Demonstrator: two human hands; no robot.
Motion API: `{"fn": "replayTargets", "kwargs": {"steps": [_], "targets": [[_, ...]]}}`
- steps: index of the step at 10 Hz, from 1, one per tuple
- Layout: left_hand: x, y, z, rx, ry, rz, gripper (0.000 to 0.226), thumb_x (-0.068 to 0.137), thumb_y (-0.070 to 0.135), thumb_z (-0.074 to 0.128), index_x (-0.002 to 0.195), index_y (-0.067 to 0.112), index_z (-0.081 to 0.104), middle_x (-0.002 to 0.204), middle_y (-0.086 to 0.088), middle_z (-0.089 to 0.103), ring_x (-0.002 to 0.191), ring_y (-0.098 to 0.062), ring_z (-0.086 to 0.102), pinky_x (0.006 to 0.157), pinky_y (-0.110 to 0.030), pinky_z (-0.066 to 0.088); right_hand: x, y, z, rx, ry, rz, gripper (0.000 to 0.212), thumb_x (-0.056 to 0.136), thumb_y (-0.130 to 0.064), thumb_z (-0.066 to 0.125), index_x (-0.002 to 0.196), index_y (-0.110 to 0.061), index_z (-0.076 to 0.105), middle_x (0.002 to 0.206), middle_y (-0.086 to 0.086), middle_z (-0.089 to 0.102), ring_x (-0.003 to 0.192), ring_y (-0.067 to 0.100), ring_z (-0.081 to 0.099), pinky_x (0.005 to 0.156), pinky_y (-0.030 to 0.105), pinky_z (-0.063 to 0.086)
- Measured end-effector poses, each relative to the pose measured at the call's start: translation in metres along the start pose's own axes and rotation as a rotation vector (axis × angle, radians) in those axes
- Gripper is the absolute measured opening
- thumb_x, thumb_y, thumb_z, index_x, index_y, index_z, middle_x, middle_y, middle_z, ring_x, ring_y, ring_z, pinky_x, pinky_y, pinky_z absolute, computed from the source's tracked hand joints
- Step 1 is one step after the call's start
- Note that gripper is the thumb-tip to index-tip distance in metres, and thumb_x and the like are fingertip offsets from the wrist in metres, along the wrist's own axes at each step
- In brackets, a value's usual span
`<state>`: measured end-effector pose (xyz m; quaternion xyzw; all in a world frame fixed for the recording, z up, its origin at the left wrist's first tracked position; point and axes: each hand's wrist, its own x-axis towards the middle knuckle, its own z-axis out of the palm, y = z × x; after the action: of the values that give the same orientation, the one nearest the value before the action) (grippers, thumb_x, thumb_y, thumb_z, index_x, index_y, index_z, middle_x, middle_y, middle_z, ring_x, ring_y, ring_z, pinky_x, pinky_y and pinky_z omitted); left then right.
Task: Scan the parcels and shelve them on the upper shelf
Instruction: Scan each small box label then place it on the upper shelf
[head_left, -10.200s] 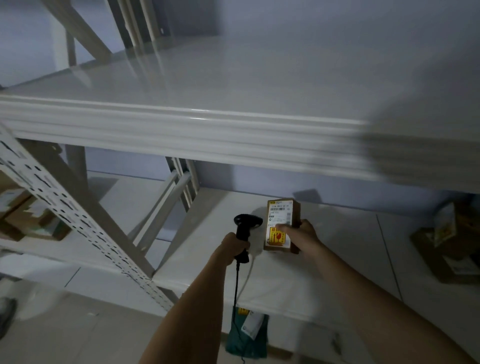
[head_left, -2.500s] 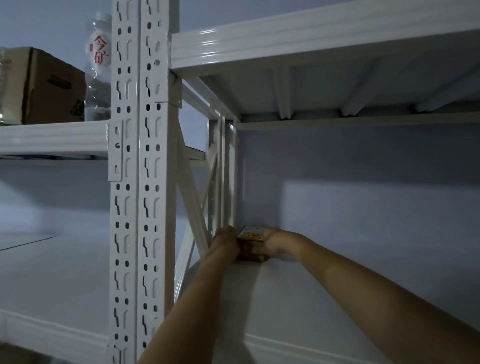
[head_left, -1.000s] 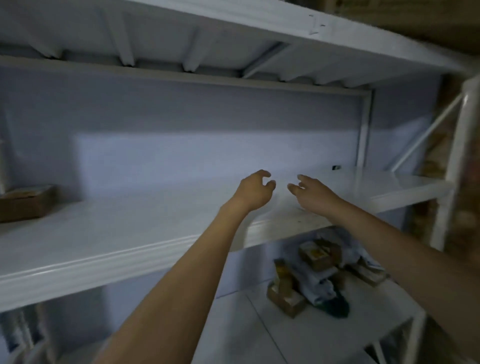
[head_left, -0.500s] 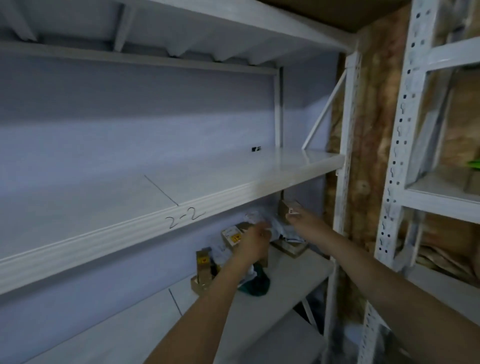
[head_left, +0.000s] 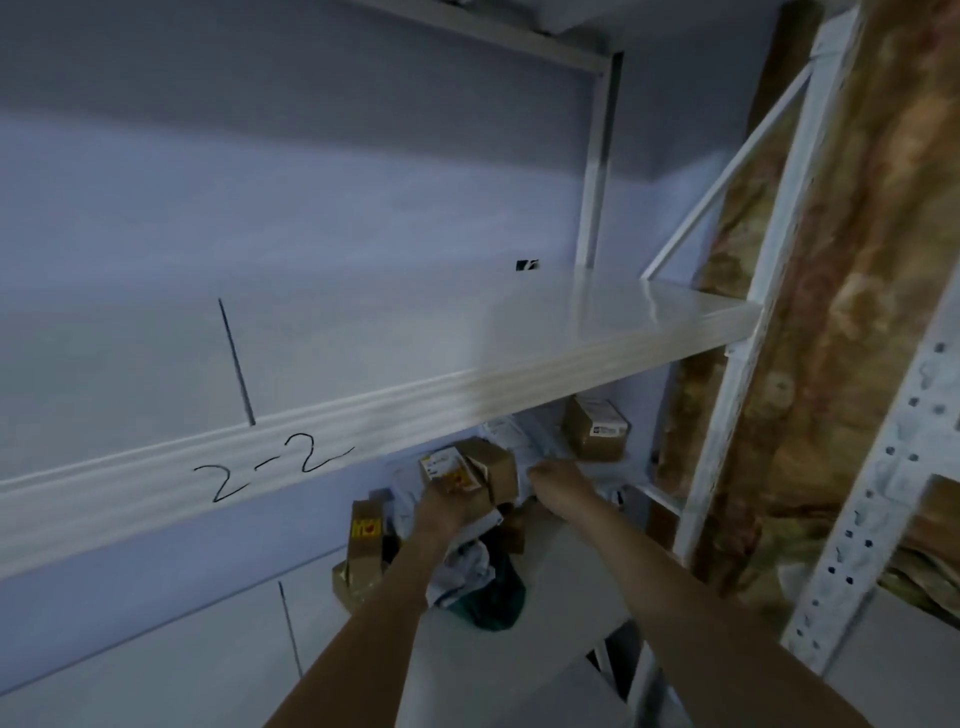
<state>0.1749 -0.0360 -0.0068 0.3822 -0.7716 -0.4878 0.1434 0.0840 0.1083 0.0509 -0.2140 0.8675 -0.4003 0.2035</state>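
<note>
Most of the job is still ahead of you, judging by the pile of brown cardboard parcels (head_left: 592, 434) and crumpled white mailers on the lower white metal shelf (head_left: 566, 566), while the visible stretch of the upper white metal shelf marked "2-2" (head_left: 545, 332) holds no parcel. Your left hand (head_left: 447, 512) is closed around a small brown cardboard box with a white and yellow label (head_left: 457, 470), lifted just off the pile. Your right hand (head_left: 558, 480) rests on the white mailers beside it; I cannot tell whether it grips anything. No scanner is in view.
</note>
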Motion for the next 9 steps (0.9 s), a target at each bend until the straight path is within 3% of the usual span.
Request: {"fn": "replayTargets", "kwargs": {"steps": [1, 2, 3, 4, 5, 6, 7, 8, 9], "targets": [[0.030, -0.002, -0.008, -0.151, 0.038, -0.056, 0.032, 0.102, 0.010, 0.043, 0.130, -0.001, 0.052, 0.106, -0.023, 0.062, 0.072, -0.027, 0.056, 0.067, -0.037, 0.048, 0.033, -0.006, 0.019, 0.041, -0.013, 0.004, 0.036, 0.101, -0.021, 0.049, 0.123, 0.002, 0.065, 0.121, 0.021, 0.067, 0.097, 0.030, 0.061, 0.080, 0.032, 0.046], [0.057, -0.026, -0.006, -0.210, 0.100, -0.166, 0.036, 0.102, 0.014, 0.043, 0.137, 0.006, 0.046, 0.080, -0.006, 0.052, 0.056, -0.015, 0.039, 0.056, -0.030, 0.037, 0.062, -0.003, 0.038, 0.094, -0.033, 0.046, 0.037, 0.104, -0.020, 0.045, 0.126, 0.004, 0.064, 0.123, 0.025, 0.065, 0.111, 0.038, 0.063, 0.084, 0.032, 0.048], [0.065, -0.034, -0.003, -0.174, 0.089, -0.133, 0.039, 0.101, 0.013, 0.043, 0.139, 0.006, 0.047, 0.099, -0.006, 0.059, 0.073, -0.013, 0.051, 0.079, -0.034, 0.048, 0.083, 0.004, 0.053, 0.107, -0.061, 0.056, 0.034, 0.106, -0.021, 0.040, 0.087, -0.011, 0.067, 0.085, 0.014, 0.060, 0.081, 0.030, 0.058, 0.073, 0.033, 0.044], [0.074, -0.036, -0.001, 0.073, 0.108, -0.105, 0.042, 0.102, 0.003, 0.033, 0.144, 0.002, 0.038, 0.151, -0.017, 0.039, 0.134, -0.026, 0.044, 0.103, -0.034, 0.038, 0.108, 0.009, 0.067, 0.075, -0.092, 0.024, 0.034, 0.106, -0.019, 0.038, 0.074, -0.022, 0.048, 0.075, -0.002, 0.045, 0.067, 0.017, 0.047, 0.062, 0.028, 0.039], [0.084, -0.044, 0.010, -0.079, 0.064, -0.155, 0.048, 0.102, 0.009, 0.041, 0.149, 0.005, 0.031, 0.155, -0.018, 0.032, 0.136, -0.026, 0.039, 0.093, -0.028, 0.045, 0.123, 0.010, 0.082, 0.088, -0.101, -0.089, 0.026, 0.104, -0.012, 0.045, 0.112, -0.033, 0.057, 0.098, -0.009, 0.059, 0.088, 0.013, 0.061, 0.072, 0.025, 0.052], [0.081, -0.045, 0.024, -0.392, 0.079, -0.221, 0.047, 0.101, 0.015, 0.045, 0.147, 0.008, 0.036, 0.150, -0.015, 0.042, 0.105, -0.015, 0.057, 0.070, -0.020, 0.044, 0.137, 0.020, 0.097, 0.130, -0.129, -0.160, 0.049, 0.095, -0.015, 0.064, 0.141, -0.029, 0.054, 0.144, -0.001, 0.056, 0.131, 0.023, 0.055, 0.108, 0.035, 0.048], [0.080, -0.044, 0.031, -0.475, 0.096, -0.251, 0.041, 0.098, 0.018, 0.051, 0.136, 0.001, 0.051, 0.136, -0.017, 0.056, 0.103, -0.023, 0.060, 0.080, -0.031, 0.053, 0.111, 0.008, 0.101, 0.056, -0.253, 0.068, 0.052, 0.103, -0.026, 0.053, 0.150, -0.007, 0.042, 0.148, 0.017, 0.050, 0.122, 0.031, 0.055, 0.100, 0.036, 0.049], [0.094, -0.061, 0.032, -0.564, 0.085, -0.242, 0.049, 0.082, 0.031, 0.066, 0.115, -0.005, 0.061, 0.117, -0.027, 0.065, 0.091, -0.024, 0.069, 0.085, -0.042, 0.059, 0.110, 0.010, 0.102, 0.102, -0.342, 0.037, 0.047, 0.104, -0.028, 0.051, 0.146, -0.008, 0.046, 0.142, 0.017, 0.055, 0.115, 0.031, 0.058, 0.098, 0.039, 0.051], [0.082, -0.056, 0.026, -0.581, 0.134, -0.264, 0.037, 0.099, 0.024, 0.052, 0.118, -0.008, 0.050, 0.080, -0.016, 0.057, 0.049, -0.010, 0.059, 0.043, -0.020, 0.046, 0.118, 0.014, 0.103, 0.204, -0.355, 0.047, 0.047, 0.103, -0.030, 0.054, 0.146, -0.013, 0.045, 0.140, 0.015, 0.056, 0.119, 0.033, 0.059, 0.100, 0.047, 0.054]]}}
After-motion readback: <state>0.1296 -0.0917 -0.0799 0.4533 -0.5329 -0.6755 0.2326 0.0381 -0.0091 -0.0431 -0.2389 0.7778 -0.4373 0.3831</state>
